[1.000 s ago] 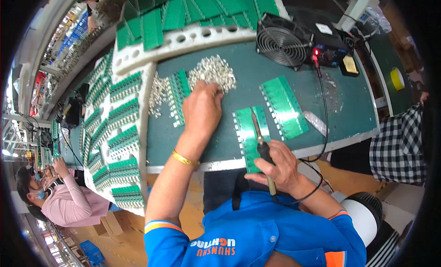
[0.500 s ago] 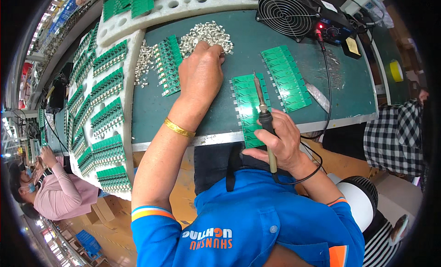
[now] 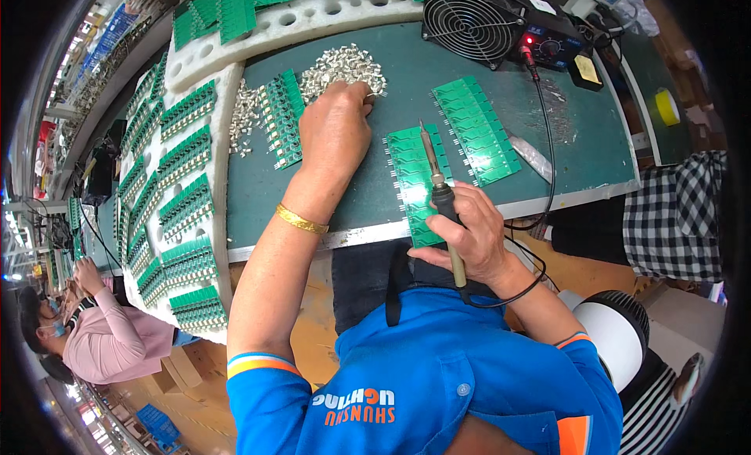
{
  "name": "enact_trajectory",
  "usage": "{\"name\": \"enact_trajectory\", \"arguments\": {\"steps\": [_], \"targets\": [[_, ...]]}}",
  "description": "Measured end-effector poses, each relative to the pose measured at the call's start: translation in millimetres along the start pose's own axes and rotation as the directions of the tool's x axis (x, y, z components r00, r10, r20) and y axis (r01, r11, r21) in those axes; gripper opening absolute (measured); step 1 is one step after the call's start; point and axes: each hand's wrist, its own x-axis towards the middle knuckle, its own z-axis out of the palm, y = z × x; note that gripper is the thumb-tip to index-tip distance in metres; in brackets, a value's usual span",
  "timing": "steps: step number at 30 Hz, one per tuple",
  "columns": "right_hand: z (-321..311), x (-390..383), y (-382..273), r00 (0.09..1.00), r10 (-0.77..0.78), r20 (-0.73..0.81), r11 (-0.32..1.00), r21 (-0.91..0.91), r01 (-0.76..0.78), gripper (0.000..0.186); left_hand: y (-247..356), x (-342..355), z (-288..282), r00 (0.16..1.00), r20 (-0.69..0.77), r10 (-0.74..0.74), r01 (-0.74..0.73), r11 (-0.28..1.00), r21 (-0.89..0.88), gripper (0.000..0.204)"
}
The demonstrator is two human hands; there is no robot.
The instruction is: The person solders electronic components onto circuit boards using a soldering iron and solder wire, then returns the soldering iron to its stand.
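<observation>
My left hand [image 3: 336, 130] reaches over the bench to the near edge of a pile of small white connectors [image 3: 344, 67]. Its fingers are bent down and closed; the tips are hidden, so whatever they hold does not show. Just left of it lies a green circuit board [image 3: 281, 118] with a row of white parts along one side. My right hand [image 3: 476, 234] grips a soldering iron [image 3: 442, 195] by its handle, the tip pointing away from me. Under the iron is a second green board [image 3: 404, 169] with pins along its left edge; part of it overhangs the bench front.
Another green board [image 3: 475, 130] lies to the right. White foam trays [image 3: 231, 134] at left and back carry several boards. A fan [image 3: 469, 25] and a soldering station [image 3: 547, 48] stand at the back right, the iron's cable [image 3: 553, 142] hanging nearby. A person [image 3: 117, 341] sits far left.
The whole view has shifted slightly. My left hand stays at the near edge of the connector pile with its fingers bent, and my right hand keeps the soldering iron over the board.
</observation>
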Motion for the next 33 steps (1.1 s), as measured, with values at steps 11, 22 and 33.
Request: {"name": "enact_trajectory", "arguments": {"steps": [11, 22, 33], "targets": [[-1, -7, 3, 0.999, 0.032, -0.019, 0.999, 0.022, -0.032, 0.06, 55, -93, -62, 0.867, 0.31, -0.39, 0.494, 0.745, -0.448, 0.012], [-2, -8, -3, 0.995, 0.031, -0.09, 0.994, 0.108, -0.022, 0.06, 86, -161, -39, 0.617, 0.565, -0.548, 0.577, -0.172, -0.798, 0.013], [-2, -12, -7, 0.994, 0.042, -0.099, 0.991, 0.127, -0.03, 0.06, 88, -154, -39, 0.604, 0.618, -0.503, 0.605, -0.216, -0.766, 0.013]]}}
